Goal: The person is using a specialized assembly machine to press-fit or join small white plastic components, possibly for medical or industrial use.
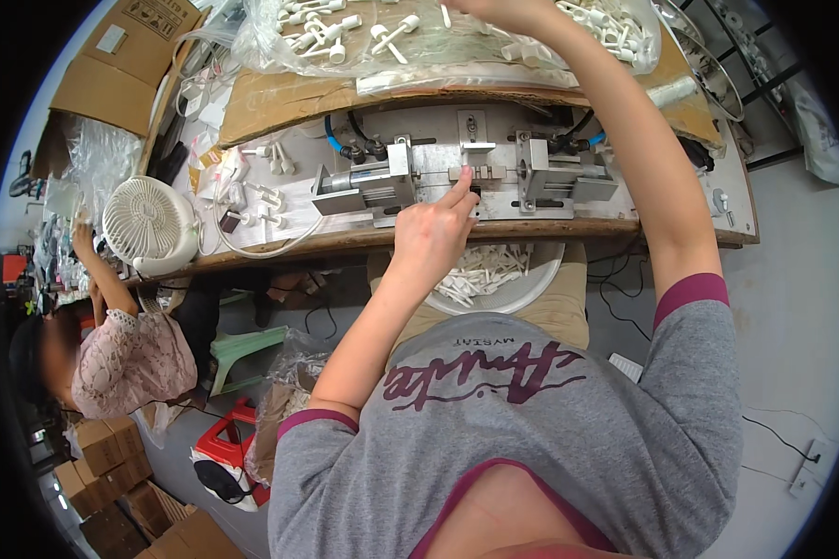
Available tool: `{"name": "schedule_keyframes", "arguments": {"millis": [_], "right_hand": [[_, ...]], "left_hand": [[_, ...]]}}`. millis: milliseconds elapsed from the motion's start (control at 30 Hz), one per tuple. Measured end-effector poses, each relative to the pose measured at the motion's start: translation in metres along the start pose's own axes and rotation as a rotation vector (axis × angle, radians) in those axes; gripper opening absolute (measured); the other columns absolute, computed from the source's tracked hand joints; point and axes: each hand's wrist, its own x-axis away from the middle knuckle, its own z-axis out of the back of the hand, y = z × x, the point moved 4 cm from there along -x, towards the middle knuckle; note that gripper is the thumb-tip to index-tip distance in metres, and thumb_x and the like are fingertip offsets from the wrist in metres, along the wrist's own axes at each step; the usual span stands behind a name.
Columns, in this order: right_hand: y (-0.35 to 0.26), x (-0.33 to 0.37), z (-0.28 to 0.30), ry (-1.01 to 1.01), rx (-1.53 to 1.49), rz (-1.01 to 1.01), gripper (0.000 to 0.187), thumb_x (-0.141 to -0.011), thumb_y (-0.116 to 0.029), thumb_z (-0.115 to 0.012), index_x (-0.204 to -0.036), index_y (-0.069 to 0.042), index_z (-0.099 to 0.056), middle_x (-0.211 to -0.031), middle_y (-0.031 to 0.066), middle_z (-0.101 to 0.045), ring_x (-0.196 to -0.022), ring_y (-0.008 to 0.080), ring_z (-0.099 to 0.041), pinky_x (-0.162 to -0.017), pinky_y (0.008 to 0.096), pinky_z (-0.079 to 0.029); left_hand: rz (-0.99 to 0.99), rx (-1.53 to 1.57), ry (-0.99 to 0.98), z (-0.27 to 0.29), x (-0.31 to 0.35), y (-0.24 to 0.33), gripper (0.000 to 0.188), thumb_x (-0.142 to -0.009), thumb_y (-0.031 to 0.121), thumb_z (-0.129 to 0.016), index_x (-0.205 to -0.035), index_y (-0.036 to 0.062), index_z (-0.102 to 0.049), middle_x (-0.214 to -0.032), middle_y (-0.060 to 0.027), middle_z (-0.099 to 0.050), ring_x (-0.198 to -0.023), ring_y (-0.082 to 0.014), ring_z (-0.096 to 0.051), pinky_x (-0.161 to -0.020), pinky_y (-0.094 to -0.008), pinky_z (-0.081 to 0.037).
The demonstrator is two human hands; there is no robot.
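My left hand (431, 235) reaches over the bench edge to a metal clamping fixture (476, 173) between two metal air-cylinder units. Its index finger is stretched out and touches the middle of the fixture; another finger lies beside it, and I see nothing held. At the top edge, partly cut off, my right hand (505, 13) is over a plastic-covered heap of white plastic parts (326, 35). A thin white plastic part (446, 16) shows at its fingertips, seemingly pinched there. The left cylinder unit (368, 179) and right cylinder unit (569, 177) flank the fixture.
A basin (541, 279) of white parts rests on my lap below the bench. A white fan (151, 225) and loose white parts (268, 200) are at left. Further left, another person (126, 359) works. Cardboard (280, 102) overhangs the cylinders; a box (121, 65) stands behind.
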Motion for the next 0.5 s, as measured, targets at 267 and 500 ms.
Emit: {"name": "schedule_keyframes", "arguments": {"millis": [267, 500], "right_hand": [[-0.008, 0.060, 0.001, -0.056, -1.057, -0.475, 0.023, -0.090, -0.024, -0.069, -0.091, -0.001, -0.066, -0.077, 0.0064, -0.069, -0.055, 0.0091, -0.056, -0.048, 0.0241, -0.043], [-0.059, 0.131, -0.024, -0.235, -1.317, -0.467, 0.021, -0.093, -0.024, -0.065, -0.094, -0.003, -0.066, -0.079, 0.0061, -0.068, -0.048, -0.0003, -0.047, -0.041, 0.0140, -0.036]], "left_hand": [[0.104, 0.424, 0.339, 0.051, -0.015, 0.001, 0.040, -0.082, 0.010, -0.075, -0.121, 0.0063, -0.065, -0.131, -0.0126, -0.060, -0.070, -0.0136, -0.068, -0.064, -0.0277, -0.057], [0.300, 1.098, 0.181, 0.064, -0.033, -0.014, 0.045, -0.088, 0.000, -0.067, -0.131, -0.0042, -0.055, -0.116, -0.0140, -0.064, -0.102, -0.0177, -0.065, -0.089, -0.0302, -0.053]]}}
